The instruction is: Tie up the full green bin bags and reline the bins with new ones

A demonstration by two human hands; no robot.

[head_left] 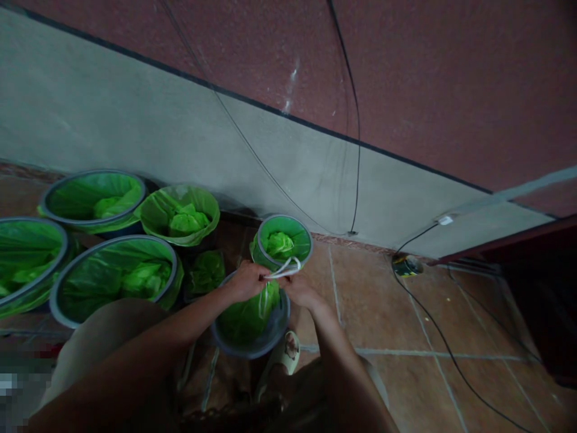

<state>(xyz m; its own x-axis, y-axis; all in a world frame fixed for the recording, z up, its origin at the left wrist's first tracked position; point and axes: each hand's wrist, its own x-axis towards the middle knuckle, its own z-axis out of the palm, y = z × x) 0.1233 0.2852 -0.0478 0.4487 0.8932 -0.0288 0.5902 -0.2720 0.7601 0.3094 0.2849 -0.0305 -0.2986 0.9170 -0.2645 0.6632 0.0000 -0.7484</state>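
Note:
Over a grey-rimmed bin point(252, 353), my left hand point(247, 281) and my right hand point(301, 290) are close together, fingers closed. Between them runs a white string point(291, 268), looped above and gripped by both hands. Some of it dangles below over a green plastic bag point(246, 316) inside the bin. The bag's top lies partly hidden behind my hands. Just beyond stands a smaller bin point(311, 243) lined with green plastic, a green bundle point(278, 243) inside it.
Several larger bins with green liners point(115, 264) crowd the left side, along with a small green-filled container point(206, 270). A wall point(135, 120) runs behind. On the right, a black cable point(444, 340) crosses the tiled floor near a tin-like object point(408, 266). My sandalled foot point(291, 355) is beside the bin.

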